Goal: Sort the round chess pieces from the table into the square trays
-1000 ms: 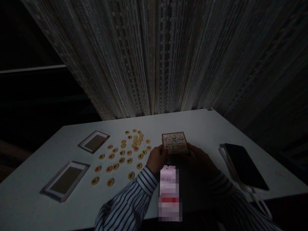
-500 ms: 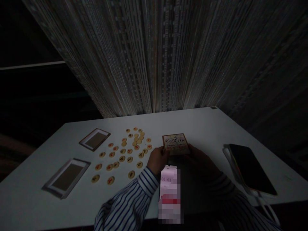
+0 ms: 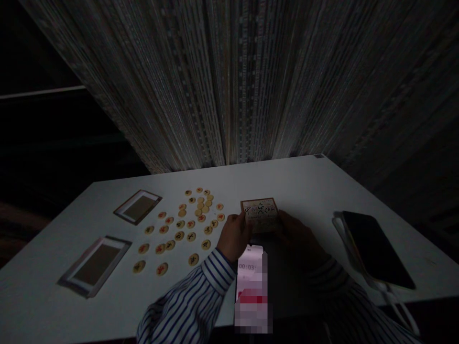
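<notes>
A small flat box (image 3: 261, 215) with Chinese lettering on its top is held between both hands above the white table. My left hand (image 3: 234, 236) grips its left edge, fingers bent against the side. On the right edge, my right hand (image 3: 299, 236) is closed on the box, dim in shadow. Round wooden chess pieces (image 3: 191, 236) with red or black characters lie scattered left of my hands; several show plain faces. Below the box, a lit phone (image 3: 251, 282) shows a timer.
Two framed flat cases, one farther back (image 3: 138, 207) and one nearer (image 3: 95, 266), lie on the table (image 3: 287, 177) at the left. A dark tablet-like object (image 3: 378, 251) with a white strap rests at the right. A striped curtain (image 3: 236, 81) hangs behind.
The box has tilted slightly, its top facing the camera more. The view has shifted a little; the pieces and cases look unmoved on the table.
</notes>
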Action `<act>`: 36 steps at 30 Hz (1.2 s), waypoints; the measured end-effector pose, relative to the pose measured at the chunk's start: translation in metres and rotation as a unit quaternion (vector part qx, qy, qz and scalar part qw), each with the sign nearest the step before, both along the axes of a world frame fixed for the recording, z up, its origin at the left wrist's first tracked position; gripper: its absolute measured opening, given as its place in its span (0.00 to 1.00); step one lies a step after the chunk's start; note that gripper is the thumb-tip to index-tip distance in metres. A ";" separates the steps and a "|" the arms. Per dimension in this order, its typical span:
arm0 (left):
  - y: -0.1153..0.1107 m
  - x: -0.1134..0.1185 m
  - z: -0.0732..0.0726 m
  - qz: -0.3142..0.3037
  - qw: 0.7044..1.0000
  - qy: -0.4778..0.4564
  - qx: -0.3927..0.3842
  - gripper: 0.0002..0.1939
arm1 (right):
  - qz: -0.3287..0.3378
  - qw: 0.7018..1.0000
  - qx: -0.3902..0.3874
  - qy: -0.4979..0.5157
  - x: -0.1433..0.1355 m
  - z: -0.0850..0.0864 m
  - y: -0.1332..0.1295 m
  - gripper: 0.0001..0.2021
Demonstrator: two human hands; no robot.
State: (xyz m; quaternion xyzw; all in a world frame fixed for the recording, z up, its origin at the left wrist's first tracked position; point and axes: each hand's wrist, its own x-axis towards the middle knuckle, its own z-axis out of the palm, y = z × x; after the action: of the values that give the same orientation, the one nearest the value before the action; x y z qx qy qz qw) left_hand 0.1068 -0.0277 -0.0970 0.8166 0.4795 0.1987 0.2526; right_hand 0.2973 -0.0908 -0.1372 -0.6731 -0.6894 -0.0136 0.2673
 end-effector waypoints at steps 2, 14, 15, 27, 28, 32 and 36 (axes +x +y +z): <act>-0.001 0.000 0.000 -0.012 0.999 0.045 0.017 0.21 | -0.003 0.999 -0.007 -0.035 -0.002 -0.001 0.000 0.23; 0.026 0.023 -0.004 -0.116 0.971 0.162 0.134 0.25 | 0.001 0.984 0.045 -0.174 -0.009 -0.004 0.034 0.23; 0.029 0.025 -0.007 -0.122 0.969 0.172 0.128 0.26 | 0.002 0.983 0.032 -0.182 -0.009 -0.008 0.037 0.23; 0.035 0.028 -0.013 -0.148 0.950 0.209 0.178 0.26 | 0.023 0.983 -0.060 -0.173 -0.009 0.005 0.046 0.24; 0.035 0.029 -0.014 -0.150 0.951 0.206 0.176 0.26 | 0.029 0.984 -0.065 -0.166 -0.010 0.004 0.047 0.24; 0.034 0.032 -0.020 -0.149 0.960 0.178 0.160 0.25 | 0.039 0.992 -0.041 -0.112 -0.007 -0.009 0.052 0.24; 0.032 0.028 -0.013 -0.102 0.979 0.119 0.129 0.25 | 0.012 1.000 0.009 -0.025 0.002 -0.011 0.053 0.25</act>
State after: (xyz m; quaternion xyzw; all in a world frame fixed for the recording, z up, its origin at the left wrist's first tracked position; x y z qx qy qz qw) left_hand 0.1345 0.0042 -0.1102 0.9046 0.3911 0.1332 0.1051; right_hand 0.2998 -0.0381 -0.1482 -0.6615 -0.7039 -0.0332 0.2566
